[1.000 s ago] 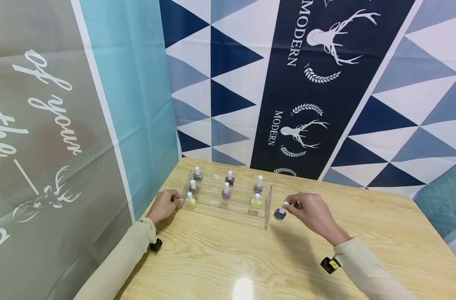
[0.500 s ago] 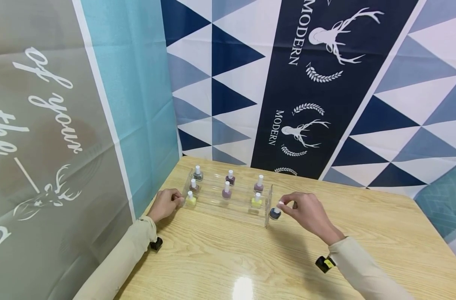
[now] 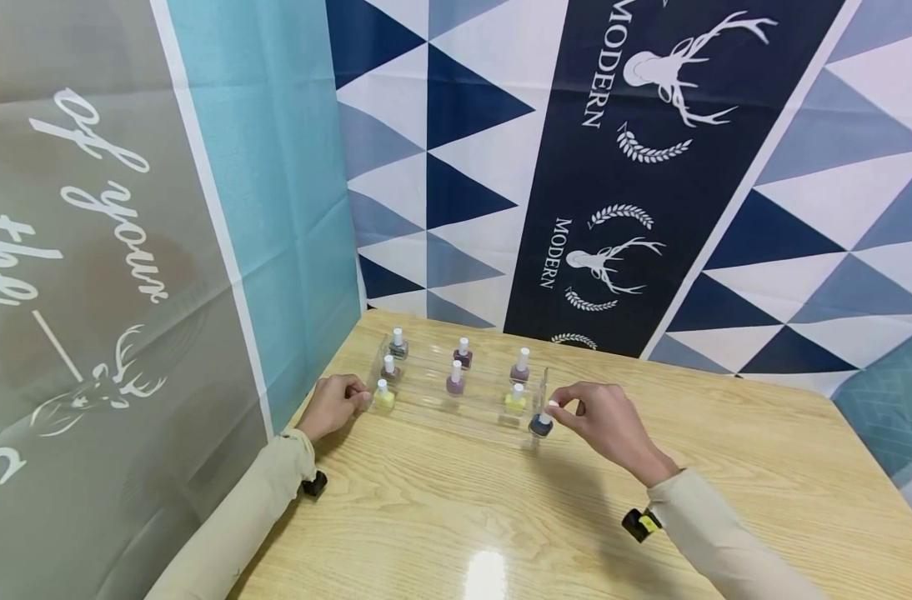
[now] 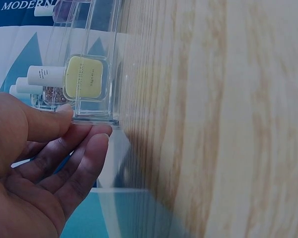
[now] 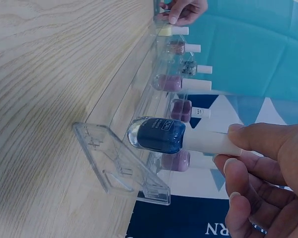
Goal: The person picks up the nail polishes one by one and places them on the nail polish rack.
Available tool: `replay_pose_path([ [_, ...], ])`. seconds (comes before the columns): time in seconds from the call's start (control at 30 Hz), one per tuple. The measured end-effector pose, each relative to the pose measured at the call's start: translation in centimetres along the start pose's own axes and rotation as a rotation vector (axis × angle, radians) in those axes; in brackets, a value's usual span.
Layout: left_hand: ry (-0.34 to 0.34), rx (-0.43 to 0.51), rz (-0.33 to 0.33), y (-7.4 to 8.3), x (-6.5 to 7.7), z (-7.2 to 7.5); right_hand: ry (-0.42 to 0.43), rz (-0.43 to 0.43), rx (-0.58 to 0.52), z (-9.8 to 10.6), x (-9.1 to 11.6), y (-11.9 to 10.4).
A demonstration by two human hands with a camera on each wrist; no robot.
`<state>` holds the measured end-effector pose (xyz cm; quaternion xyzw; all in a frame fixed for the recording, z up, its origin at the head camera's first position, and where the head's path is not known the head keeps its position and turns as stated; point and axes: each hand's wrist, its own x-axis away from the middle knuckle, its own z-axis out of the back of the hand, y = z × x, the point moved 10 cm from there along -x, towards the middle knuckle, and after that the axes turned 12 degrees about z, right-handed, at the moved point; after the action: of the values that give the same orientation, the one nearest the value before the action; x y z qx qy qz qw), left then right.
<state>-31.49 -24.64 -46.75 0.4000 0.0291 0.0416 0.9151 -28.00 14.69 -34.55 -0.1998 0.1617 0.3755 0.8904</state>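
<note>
A clear stepped rack (image 3: pixel 441 418) of nail polish bottles stands on the table. My left hand (image 3: pixel 334 406) pinches the rack's left end panel between thumb and fingers, beside a yellow bottle (image 4: pixel 85 78). With thumb and fingertips, my right hand (image 3: pixel 606 421) grips the white cap of a dark blue nail polish bottle (image 5: pixel 161 135). That bottle hangs tilted at the rack's right end, close to the end panel (image 5: pixel 114 163); whether they touch I cannot tell. Near it on the front tier is another yellow bottle (image 3: pixel 515 402).
Further back on the rack stand a purple bottle (image 3: pixel 455 384), a mauve one (image 3: pixel 519 372), a plum one (image 3: pixel 463 360), a dark glittery one (image 3: pixel 398 350) and a brownish one (image 3: pixel 390 373). Patterned cloths (image 3: pixel 471 150) hang behind and at the left of the wooden table (image 3: pixel 426 500).
My right hand has moved left with the dark blue nail polish bottle, from beside the rack to its right end. The left hand keeps its place at the rack's left end.
</note>
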Motion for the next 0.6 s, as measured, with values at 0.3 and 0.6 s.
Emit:
replay_pose_path([
  [0.3,-0.003,0.009,0.011,0.1,0.0,0.0,0.000,0.018,-0.008,-0.6,-1.1,-0.9],
  [0.6,0.004,0.007,0.018,-0.1,0.0,0.1,-0.001,0.045,-0.034,-1.3,-1.9,-1.7],
])
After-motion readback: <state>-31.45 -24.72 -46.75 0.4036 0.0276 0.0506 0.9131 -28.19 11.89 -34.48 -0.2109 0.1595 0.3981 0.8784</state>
